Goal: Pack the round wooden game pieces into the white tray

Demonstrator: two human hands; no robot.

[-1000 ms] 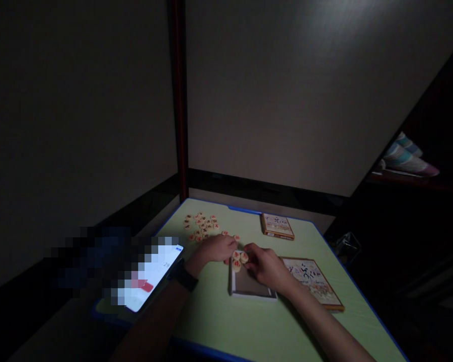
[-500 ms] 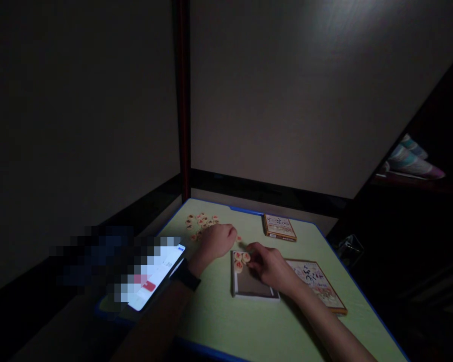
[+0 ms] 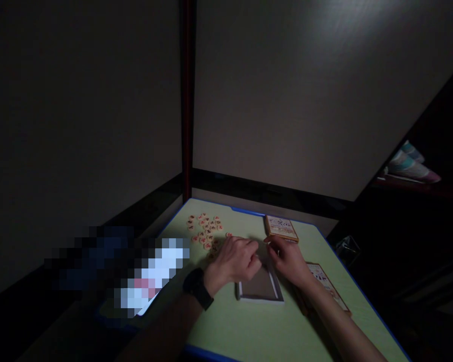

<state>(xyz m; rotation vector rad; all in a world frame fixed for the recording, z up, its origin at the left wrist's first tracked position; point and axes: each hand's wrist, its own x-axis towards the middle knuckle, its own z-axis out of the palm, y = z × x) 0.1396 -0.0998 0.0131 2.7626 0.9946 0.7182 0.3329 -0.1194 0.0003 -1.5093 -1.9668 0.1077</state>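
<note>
My left hand (image 3: 237, 259), with a dark watch (image 3: 198, 287) on its wrist, is over the left part of a shallow white-edged box (image 3: 262, 297) with a brown inside. Its fingers are bent together, and whatever they pinch is hidden. My right hand (image 3: 289, 259) hangs by the box's far right corner, fingers curled inward; I cannot make out anything in them. To the left lies a loose group of round Chinese chess pieces (image 3: 208, 231) with red and dark characters. One piece (image 3: 229, 235) sits apart, just beyond my left hand. My left hand covers the box's far left corner.
A printed flat box (image 3: 281, 227) lies near the table's far edge. Another printed box cover (image 3: 326, 285) is partly under my right forearm. A lit phone (image 3: 162, 269), partly blurred out, is at the left of the green table (image 3: 226, 327). Walls stand behind.
My left hand has moved right and nearer, from beside the pieces to over the box, uncovering more pieces. My right hand has drawn slightly right, away from the pieces in the box.
</note>
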